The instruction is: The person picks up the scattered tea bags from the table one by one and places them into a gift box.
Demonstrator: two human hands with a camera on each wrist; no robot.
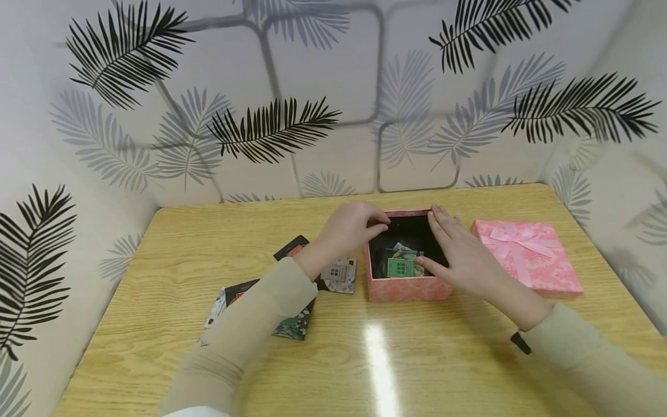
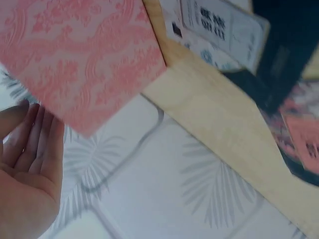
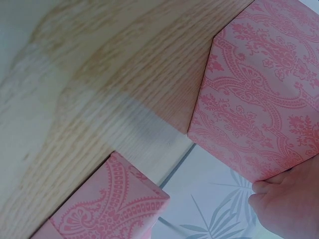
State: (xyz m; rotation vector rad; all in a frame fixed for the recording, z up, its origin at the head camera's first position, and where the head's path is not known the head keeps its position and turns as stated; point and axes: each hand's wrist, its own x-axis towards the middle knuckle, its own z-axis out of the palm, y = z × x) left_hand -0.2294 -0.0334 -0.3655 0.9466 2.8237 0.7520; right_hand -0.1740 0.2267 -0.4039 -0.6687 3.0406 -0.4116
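Observation:
A pink patterned gift box (image 1: 409, 291) with a dark inside stands lidless on the table. Inside it lie flat packets, the front one bearing a green label (image 1: 400, 267). My left hand (image 1: 350, 229) is at the box's back left corner, thumb and fingertips over the rim, with a gap between them. In the left wrist view the left hand (image 2: 31, 174) shows lightly bent fingers beside the pink wall. My right hand (image 1: 466, 255) rests along the right rim, fingers stretched toward the back corner, thumb inside near the green label.
Right of the box lies its pink lid (image 1: 526, 258) with a ribbon bow. Left of the box are a packet with a grey label (image 1: 336, 273) and a dark packet (image 1: 292, 246); more packets (image 1: 297, 324) lie partly under my left forearm. A patterned wall (image 1: 333, 168) stands behind the table.

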